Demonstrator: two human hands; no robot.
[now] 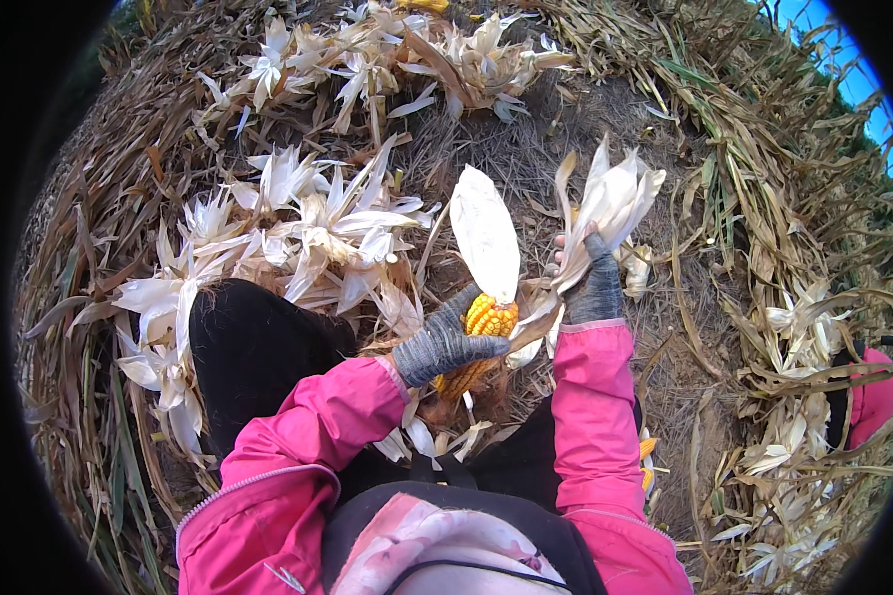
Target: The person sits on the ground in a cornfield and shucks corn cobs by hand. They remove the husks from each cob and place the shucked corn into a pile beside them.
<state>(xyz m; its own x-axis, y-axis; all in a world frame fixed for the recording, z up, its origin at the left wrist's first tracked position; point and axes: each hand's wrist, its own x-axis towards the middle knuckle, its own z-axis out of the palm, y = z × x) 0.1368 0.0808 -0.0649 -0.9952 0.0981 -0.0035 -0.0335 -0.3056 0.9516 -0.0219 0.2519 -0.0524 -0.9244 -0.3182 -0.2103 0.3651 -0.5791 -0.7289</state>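
My left hand (454, 338), in a grey knitted glove, grips a yellow ear of corn (490, 318) in front of my lap. One pale husk leaf (485, 234) still stands up from the end of that ear. To the right, my right hand (591, 275), gloved with bare fingertips, holds a bunch of dry white husk leaves (612, 195). Some yellow shows beside its fingers, too little to tell what it is. A browned husk strip (536, 323) stretches between the two hands. Both arms wear pink sleeves.
Stripped husks (320, 238) are heaped ahead and to the left, with a farther husk pile (417, 63) beyond. Dry corn stalks (744, 171) lie along the right. Yellow ears (647, 461) show beside my right leg. A pink-and-black item (871, 398) lies at the far right.
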